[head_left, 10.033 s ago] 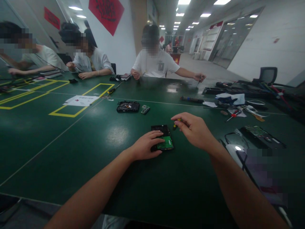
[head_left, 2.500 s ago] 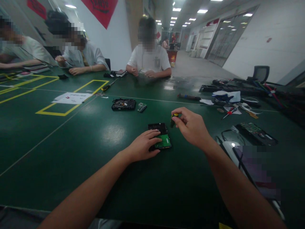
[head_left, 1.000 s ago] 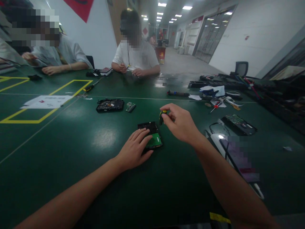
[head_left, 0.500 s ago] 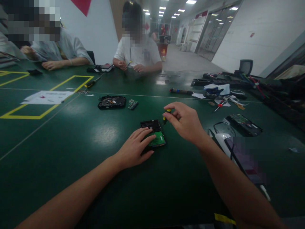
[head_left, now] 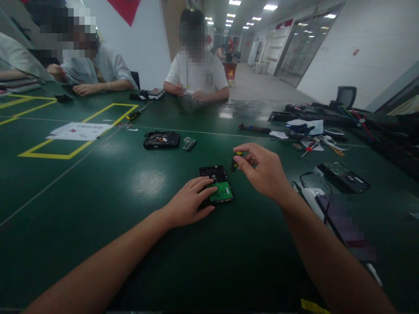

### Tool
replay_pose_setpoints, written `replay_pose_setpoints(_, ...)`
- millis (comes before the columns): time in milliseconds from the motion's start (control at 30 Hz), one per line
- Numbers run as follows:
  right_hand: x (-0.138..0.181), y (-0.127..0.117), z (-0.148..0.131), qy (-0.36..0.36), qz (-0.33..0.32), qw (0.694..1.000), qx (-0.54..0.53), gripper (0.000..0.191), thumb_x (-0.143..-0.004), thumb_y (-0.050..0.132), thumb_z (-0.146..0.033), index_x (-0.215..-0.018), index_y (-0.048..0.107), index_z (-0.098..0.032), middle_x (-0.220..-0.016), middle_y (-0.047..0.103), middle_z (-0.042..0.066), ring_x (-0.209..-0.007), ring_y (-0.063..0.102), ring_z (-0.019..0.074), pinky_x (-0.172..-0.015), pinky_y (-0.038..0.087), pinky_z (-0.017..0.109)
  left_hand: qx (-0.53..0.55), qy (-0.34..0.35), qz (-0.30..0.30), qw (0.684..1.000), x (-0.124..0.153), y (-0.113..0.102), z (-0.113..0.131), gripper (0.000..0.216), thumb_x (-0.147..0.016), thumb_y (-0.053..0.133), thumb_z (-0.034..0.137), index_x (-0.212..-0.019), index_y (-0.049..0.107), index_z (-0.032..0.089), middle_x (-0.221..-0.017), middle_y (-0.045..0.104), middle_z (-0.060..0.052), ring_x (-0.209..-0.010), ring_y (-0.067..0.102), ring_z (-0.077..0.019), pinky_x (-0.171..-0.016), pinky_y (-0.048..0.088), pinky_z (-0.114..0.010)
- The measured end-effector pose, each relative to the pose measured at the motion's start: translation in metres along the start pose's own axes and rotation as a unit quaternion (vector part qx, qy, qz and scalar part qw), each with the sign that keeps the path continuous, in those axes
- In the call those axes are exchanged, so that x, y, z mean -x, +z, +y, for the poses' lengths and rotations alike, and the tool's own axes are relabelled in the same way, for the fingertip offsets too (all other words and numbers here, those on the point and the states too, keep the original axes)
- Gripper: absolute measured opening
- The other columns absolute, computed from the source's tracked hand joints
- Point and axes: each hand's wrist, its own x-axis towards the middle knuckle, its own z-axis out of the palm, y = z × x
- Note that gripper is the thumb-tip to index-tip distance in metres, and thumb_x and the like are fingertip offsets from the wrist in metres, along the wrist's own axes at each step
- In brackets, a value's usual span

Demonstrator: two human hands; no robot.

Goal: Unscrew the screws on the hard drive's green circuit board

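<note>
A black hard drive [head_left: 214,172] with a green circuit board [head_left: 222,192] facing up lies on the green table [head_left: 157,261]. Across its left side rests my left hand [head_left: 191,200], fingers stretched out and spread. My right hand [head_left: 262,170] is closed around the black and yellow handle of a screwdriver [head_left: 235,162], held upright just right of the drive's upper corner. The screwdriver's tip cannot be made out, so I cannot tell whether it touches anything.
Beyond the drive lie another black drive [head_left: 162,140] and a small circuit board [head_left: 189,144]. At right are a third drive [head_left: 343,176], a tablet-like device [head_left: 343,226] and a red screwdriver [head_left: 307,150]. Papers [head_left: 78,131] lie left. Two people sit across the table.
The view has shifted, so the whole scene sits slightly further right. My left hand stays on the hard drive, and my right hand still holds the screwdriver beside it.
</note>
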Motion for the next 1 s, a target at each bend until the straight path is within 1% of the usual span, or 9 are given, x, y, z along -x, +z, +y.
replay_pose_setpoints(100,0.0002,0.0002,-0.0013,-0.009,0.009,1.0,0.015,0.02,-0.097,0.066,-0.034,-0.112,0.069,-0.022,-0.108,0.072,0.008,-0.081,0.067,0.0193,-0.075,0.053,0.036,-0.003,0.001,-0.004,1.0,0.0001,-0.0003,-0.001,0.057,-0.095,0.065,0.042,-0.148,0.05,0.025,-0.157,0.047,-0.013,-0.147,0.043,-0.0348,-0.12,0.039,-0.059)
replay_pose_setpoints(200,0.0006,-0.0005,-0.0022,-0.012,-0.001,1.0,0.018,0.018,-0.097,0.066,-0.033,-0.111,0.07,-0.023,-0.106,0.071,0.007,-0.083,0.067,0.0199,-0.073,0.052,0.036,-0.004,-0.001,-0.006,1.0,0.0003,-0.0001,-0.0019,0.055,-0.096,0.065,0.041,-0.147,0.052,0.024,-0.156,0.047,-0.014,-0.146,0.044,-0.0344,-0.12,0.04,-0.058)
replay_pose_setpoints(367,0.0011,-0.0008,-0.0018,-0.005,-0.031,0.999,-0.008,0.024,-0.099,0.059,-0.027,-0.121,0.068,-0.023,-0.107,0.073,0.007,-0.086,0.068,0.021,-0.074,0.052,0.036,0.007,0.0,0.003,1.0,0.0002,0.0002,-0.0025,0.053,-0.095,0.066,0.04,-0.145,0.054,0.025,-0.155,0.05,-0.014,-0.143,0.048,-0.0353,-0.117,0.042,-0.06)
replay_pose_setpoints(567,0.0001,-0.0011,-0.001,-0.017,-0.003,1.0,0.01,0.018,-0.098,0.063,-0.031,-0.113,0.07,-0.023,-0.109,0.071,0.007,-0.086,0.066,0.021,-0.077,0.052,0.038,0.006,0.001,0.001,1.0,0.0002,-0.0006,-0.0023,0.054,-0.095,0.066,0.04,-0.145,0.054,0.025,-0.156,0.049,-0.014,-0.144,0.047,-0.0346,-0.118,0.042,-0.059)
replay_pose_setpoints(667,0.0001,-0.0014,-0.0013,-0.022,-0.003,1.0,0.014,0.014,-0.098,0.064,-0.03,-0.108,0.071,-0.024,-0.106,0.07,0.007,-0.085,0.066,0.0206,-0.075,0.051,0.037,0.001,0.0,-0.001,1.0,0.0002,-0.0003,-0.0026,0.053,-0.095,0.066,0.041,-0.144,0.054,0.025,-0.156,0.048,-0.014,-0.145,0.047,-0.0343,-0.118,0.042,-0.058)
replay_pose_setpoints(800,0.0011,-0.0009,-0.0016,0.007,-0.011,1.0,-0.004,0.019,-0.098,0.064,-0.029,-0.115,0.068,-0.024,-0.101,0.072,0.006,-0.081,0.066,0.0203,-0.069,0.049,0.035,-0.003,0.003,-0.005,1.0,0.0002,-0.0007,-0.0024,0.052,-0.097,0.063,0.041,-0.145,0.054,0.023,-0.157,0.047,-0.014,-0.146,0.045,-0.0334,-0.12,0.041,-0.056)
replay_pose_setpoints(867,0.0014,-0.001,-0.0015,0.019,-0.001,1.0,0.004,0.018,-0.097,0.066,-0.032,-0.112,0.068,-0.022,-0.1,0.072,0.006,-0.078,0.065,0.0198,-0.068,0.048,0.034,-0.004,0.004,-0.007,1.0,0.0002,-0.0008,-0.0025,0.053,-0.097,0.063,0.041,-0.145,0.053,0.023,-0.157,0.047,-0.014,-0.147,0.044,-0.0334,-0.12,0.041,-0.057)
replay_pose_setpoints(933,0.0014,-0.0016,-0.0016,0.017,0.003,1.0,0.013,0.017,-0.095,0.067,-0.033,-0.108,0.068,-0.022,-0.101,0.072,0.007,-0.077,0.064,0.0191,-0.068,0.048,0.034,-0.002,0.004,-0.008,1.0,0.0003,-0.0006,-0.0028,0.053,-0.097,0.064,0.041,-0.146,0.052,0.024,-0.157,0.046,-0.014,-0.147,0.044,-0.0337,-0.119,0.041,-0.058)
replay_pose_setpoints(1000,0.0014,-0.0024,-0.002,0.004,-0.001,1.0,0.009,0.018,-0.095,0.067,-0.031,-0.111,0.07,-0.022,-0.106,0.071,0.007,-0.077,0.063,0.018,-0.069,0.049,0.034,-0.001,0.004,-0.007,1.0,0.0003,0.0,-0.0034,0.054,-0.096,0.064,0.041,-0.146,0.053,0.024,-0.157,0.046,-0.014,-0.148,0.043,-0.0339,-0.12,0.041,-0.058)
